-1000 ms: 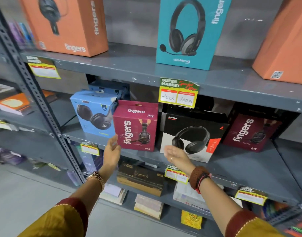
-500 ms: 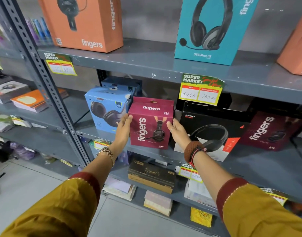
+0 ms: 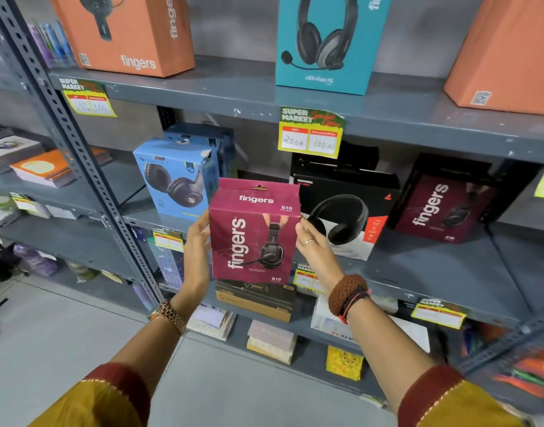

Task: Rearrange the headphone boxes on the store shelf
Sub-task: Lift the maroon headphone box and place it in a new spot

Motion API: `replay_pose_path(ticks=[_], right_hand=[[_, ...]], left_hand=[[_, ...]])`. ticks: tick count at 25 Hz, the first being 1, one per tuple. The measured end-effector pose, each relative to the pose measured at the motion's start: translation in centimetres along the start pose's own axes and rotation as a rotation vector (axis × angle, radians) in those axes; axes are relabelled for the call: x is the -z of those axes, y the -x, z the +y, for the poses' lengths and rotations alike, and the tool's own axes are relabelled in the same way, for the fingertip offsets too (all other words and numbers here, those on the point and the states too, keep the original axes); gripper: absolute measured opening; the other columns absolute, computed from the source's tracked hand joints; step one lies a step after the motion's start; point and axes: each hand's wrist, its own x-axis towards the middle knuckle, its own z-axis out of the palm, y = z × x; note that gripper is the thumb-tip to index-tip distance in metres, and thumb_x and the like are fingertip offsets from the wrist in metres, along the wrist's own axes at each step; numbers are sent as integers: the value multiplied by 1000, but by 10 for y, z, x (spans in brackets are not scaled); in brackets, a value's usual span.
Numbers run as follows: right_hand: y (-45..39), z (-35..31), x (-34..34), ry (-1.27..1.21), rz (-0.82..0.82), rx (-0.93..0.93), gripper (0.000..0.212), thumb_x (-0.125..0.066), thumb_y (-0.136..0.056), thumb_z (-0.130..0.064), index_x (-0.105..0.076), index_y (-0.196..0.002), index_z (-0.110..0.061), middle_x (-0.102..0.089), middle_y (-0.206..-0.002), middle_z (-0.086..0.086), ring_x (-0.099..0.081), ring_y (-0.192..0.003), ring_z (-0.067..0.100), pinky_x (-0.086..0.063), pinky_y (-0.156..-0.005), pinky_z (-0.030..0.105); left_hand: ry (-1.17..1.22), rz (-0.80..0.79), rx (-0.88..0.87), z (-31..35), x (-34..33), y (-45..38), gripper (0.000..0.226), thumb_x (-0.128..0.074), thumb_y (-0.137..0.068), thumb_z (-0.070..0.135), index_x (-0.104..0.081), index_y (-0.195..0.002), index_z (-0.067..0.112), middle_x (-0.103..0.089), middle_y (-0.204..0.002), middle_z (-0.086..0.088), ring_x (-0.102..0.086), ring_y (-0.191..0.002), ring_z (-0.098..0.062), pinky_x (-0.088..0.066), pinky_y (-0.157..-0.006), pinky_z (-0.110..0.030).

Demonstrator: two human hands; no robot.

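A maroon "fingers S10" headphone box (image 3: 253,231) is held in the air in front of the middle shelf (image 3: 434,266). My left hand (image 3: 198,251) presses its left side and my right hand (image 3: 315,252) its right side. On that shelf stand a light blue headphone box (image 3: 175,177) at the left, a black-and-white headphone box (image 3: 346,211) in the middle, and a second maroon "fingers" box (image 3: 443,208) at the right. The gap between the blue box and the black-and-white box is behind the held box.
The upper shelf (image 3: 233,87) carries an orange "fingers" box (image 3: 126,32), a teal headset box (image 3: 329,41) and another orange box (image 3: 507,53). A grey perforated upright (image 3: 70,140) stands at the left. A yellow price tag (image 3: 310,132) hangs from the upper shelf edge. Lower shelves hold books and small boxes.
Both hands closed in on the sides of the maroon S10 box and lifted it off the middle shelf toward me; it now hangs in front of the shelf edge.
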Motion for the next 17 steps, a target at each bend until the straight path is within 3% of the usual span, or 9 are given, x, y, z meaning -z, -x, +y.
replay_pose_path(ticks=[3, 5, 8, 14, 17], right_hand=[[39, 5, 34, -35, 12, -2, 49, -41, -94, -37, -33, -141, -25, -41, -141, -8, -40, -133, 17, -31, -109, 28], [60, 8, 62, -42, 30, 11, 49, -41, -94, -36, -32, -141, -24, -40, -141, -7, -40, -133, 18, -31, -110, 29], [88, 15, 121, -51, 91, 48, 51, -42, -93, -39, -34, -141, -24, -37, -148, -3, -41, -132, 15, -30, -114, 33], [114, 23, 236, -85, 229, 131, 45, -37, -95, -39, -41, -137, -25, -44, -143, -6, -42, -130, 8, -29, -115, 33], [106, 30, 293, -154, 361, 154, 45, -36, -95, -37, -41, -137, -21, -40, -147, 0, -39, -134, 13, -29, -115, 34]], left_hand=[[48, 36, -2, -14, -16, 33, 45, -36, -89, 16, -53, -128, 30, -57, -135, 6, -55, -122, -12, -46, -93, -30], [70, 38, -2, -21, -39, 53, 43, -39, -88, 21, -52, -128, 30, -54, -139, 1, -54, -123, -14, -45, -97, -36], [79, -21, -21, -26, -95, 86, 48, -40, -83, 25, -51, -130, 27, -55, -137, 0, -51, -126, -31, -43, -102, -48], [141, -218, -93, -35, -217, 130, 47, -43, -87, 36, -44, -132, 23, -51, -136, 2, -53, -119, -8, -45, -99, -28], [129, -332, -94, -39, -276, 133, 45, -41, -95, 25, -37, -138, 14, -49, -134, 3, -52, -115, 3, -47, -86, -9]])
